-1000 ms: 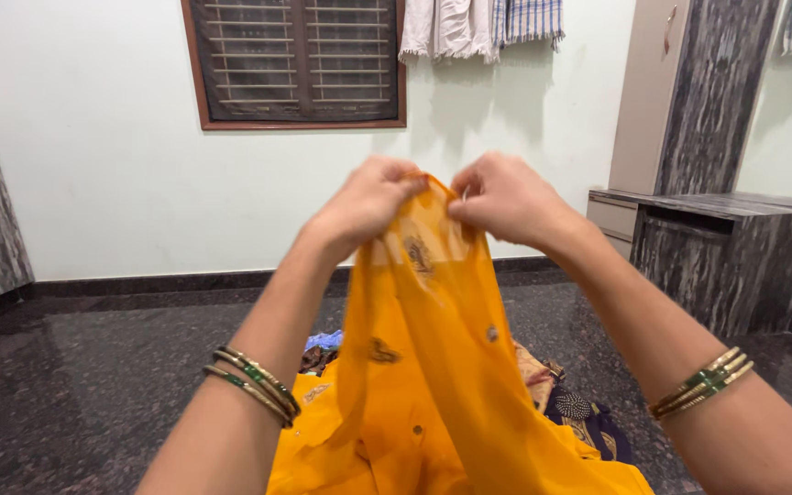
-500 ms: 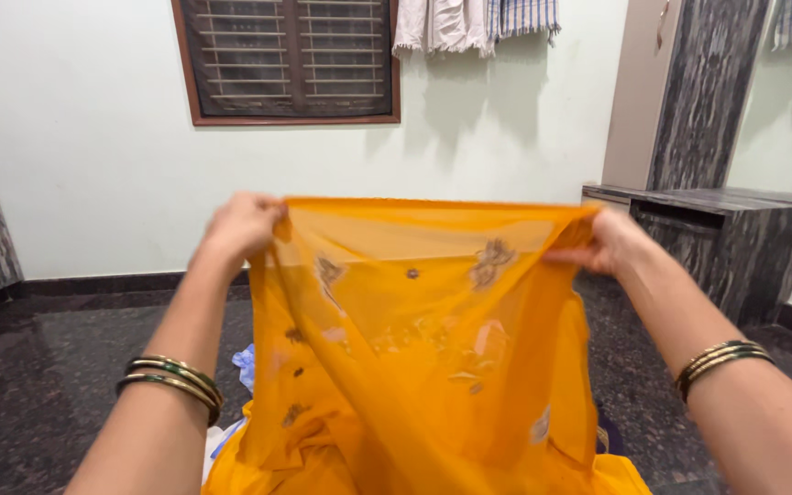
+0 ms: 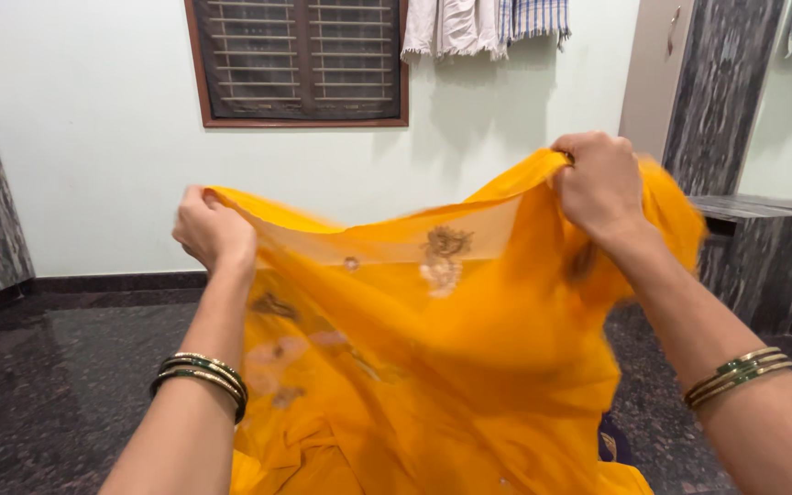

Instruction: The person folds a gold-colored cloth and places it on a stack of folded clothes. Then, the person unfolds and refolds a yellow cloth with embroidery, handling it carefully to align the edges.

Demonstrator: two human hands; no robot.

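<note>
Head view. Holding up a sheer orange-yellow cloth with embroidered floral motifs point(image 3: 433, 348), spread between both hands at chest height, top edge sagging in the middle. Gripping the left corner of the cloth's edge with the left hand point(image 3: 214, 229), fingers curled tight around the fabric. Clutching a bunched fold of the edge with the right hand point(image 3: 598, 183), fingers closed in a fist on it, held higher than the left. Hanging down near, lower cloth piling in folds at the bottom of the frame. Wearing green and gold bangles on the left wrist point(image 3: 202, 378) and the right wrist point(image 3: 738, 371). Showing far: a dark barred window in a brown frame point(image 3: 300, 60), pale towels hanging on the wall point(image 3: 483, 23), a dark speckled stone floor point(image 3: 57, 385), a grey marbled stone counter point(image 3: 763, 247) far right.
</note>
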